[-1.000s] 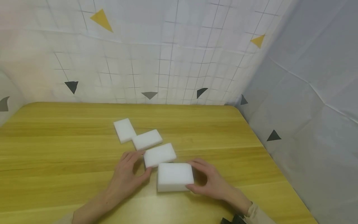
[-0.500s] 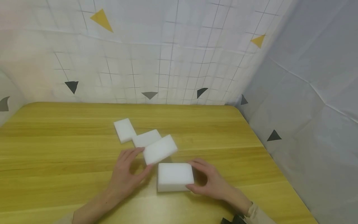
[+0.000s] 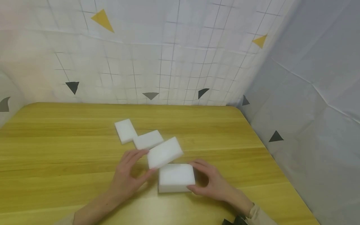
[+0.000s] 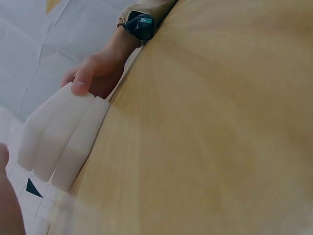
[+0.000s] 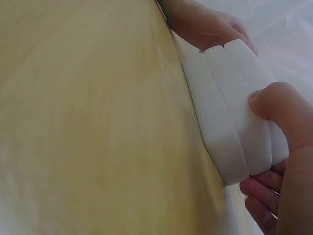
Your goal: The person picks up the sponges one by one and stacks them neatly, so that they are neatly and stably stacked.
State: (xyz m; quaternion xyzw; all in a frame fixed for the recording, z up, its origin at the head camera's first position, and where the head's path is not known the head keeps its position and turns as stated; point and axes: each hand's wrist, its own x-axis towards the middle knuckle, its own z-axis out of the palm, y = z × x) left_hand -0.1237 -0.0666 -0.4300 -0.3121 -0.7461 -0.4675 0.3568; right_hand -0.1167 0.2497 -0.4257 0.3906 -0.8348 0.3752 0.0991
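Note:
White sponge blocks, probably melamine sponges, are about both hands. My left hand [image 3: 126, 175] pinches one sponge [image 3: 165, 153] by its left end between thumb and fingers. That sponge is tilted above the table, its near corner overlapping the back edge of a sponge stack [image 3: 176, 176] in the head view; whether they touch I cannot tell. At the stack's right end my right hand [image 3: 211, 181] grips it, thumb on the near side and fingers on the far side. In the right wrist view, the right thumb [image 5: 274, 103] presses on the layered sponges [image 5: 215, 112].
Two more sponges lie flat behind the held one: a nearer sponge [image 3: 148, 139] and a farther sponge [image 3: 125, 130], their corners meeting. All of them are on a wooden table [image 3: 70, 125]. A patterned white sheet [image 3: 135, 47] hangs behind it, and another [image 3: 315, 93] at the right.
My left hand has lifted its sponge off the table and then moved it rightward to the stack's back edge. My right hand and the stack have stayed in place.

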